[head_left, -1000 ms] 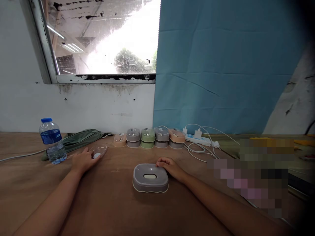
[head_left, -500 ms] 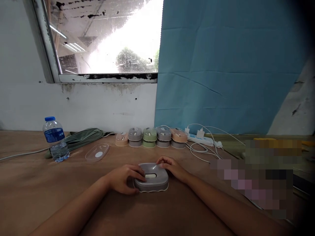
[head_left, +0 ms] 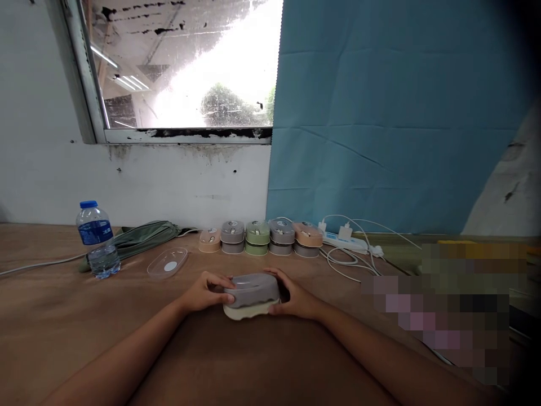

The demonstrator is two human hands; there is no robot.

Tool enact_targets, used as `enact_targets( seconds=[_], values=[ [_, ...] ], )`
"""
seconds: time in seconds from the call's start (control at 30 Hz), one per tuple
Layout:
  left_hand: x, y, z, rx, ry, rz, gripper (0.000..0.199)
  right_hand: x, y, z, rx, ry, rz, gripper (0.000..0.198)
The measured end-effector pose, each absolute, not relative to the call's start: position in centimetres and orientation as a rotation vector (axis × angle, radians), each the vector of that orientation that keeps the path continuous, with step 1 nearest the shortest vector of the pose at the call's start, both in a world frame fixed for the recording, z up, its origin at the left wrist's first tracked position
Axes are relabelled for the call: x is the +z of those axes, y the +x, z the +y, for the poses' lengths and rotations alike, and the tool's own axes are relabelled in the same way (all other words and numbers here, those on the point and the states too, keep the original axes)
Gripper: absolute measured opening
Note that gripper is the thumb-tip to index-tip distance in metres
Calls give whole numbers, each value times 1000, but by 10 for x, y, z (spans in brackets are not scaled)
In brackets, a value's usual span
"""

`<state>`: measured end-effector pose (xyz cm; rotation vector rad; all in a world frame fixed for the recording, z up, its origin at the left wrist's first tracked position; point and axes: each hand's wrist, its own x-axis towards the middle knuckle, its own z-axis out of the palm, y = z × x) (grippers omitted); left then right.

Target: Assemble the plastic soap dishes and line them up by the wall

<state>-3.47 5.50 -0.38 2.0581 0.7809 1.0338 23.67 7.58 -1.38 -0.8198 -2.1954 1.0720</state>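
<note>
A grey oval lunch box [head_left: 252, 288] is between my two hands, tilted so that its front and a cream-coloured lower part show. My left hand [head_left: 211, 292] grips its left end, the thumb on the front. Around the right end is my right hand [head_left: 293, 296], thumb low on the cream part and fingers on top at the back. A clear oval cover [head_left: 158, 264] with a white round sticker lies on the table, beyond my left hand.
Several stacked boxes in grey, green [head_left: 257, 238] and orange [head_left: 307, 232] line the wall. At the left stand a water bottle [head_left: 97, 239] and a green cloth bag [head_left: 143, 239]. A white power strip [head_left: 346, 242] with loose cables lies at the right, near a blurred patch.
The lunch box has been tilted up from the table, and its slotted top has turned away from view. Both hands have shifted from its top to grip its ends.
</note>
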Motion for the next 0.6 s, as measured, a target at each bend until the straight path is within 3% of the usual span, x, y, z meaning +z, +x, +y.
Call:
enact_targets(
  seconds=[0.13, 0.3, 0.43, 0.6],
  values=[
    [-1, -40, 56, 1108, 1755, 924, 33, -13, 237, 73, 962, -844, -2285, 111],
    [34, -80, 57, 1323, 1813, 1095, 31, -13, 237, 72, 902, -857, -2352, 100],
    [58, -123, 80, 1748, 1753, 1625, 47, -13, 237, 72, 854, -845, -2364, 94],
    [56, -140, 132, 1371, 1835, 2328, 52, -14, 237, 73, 813, -816, -2379, 89]
  ],
)
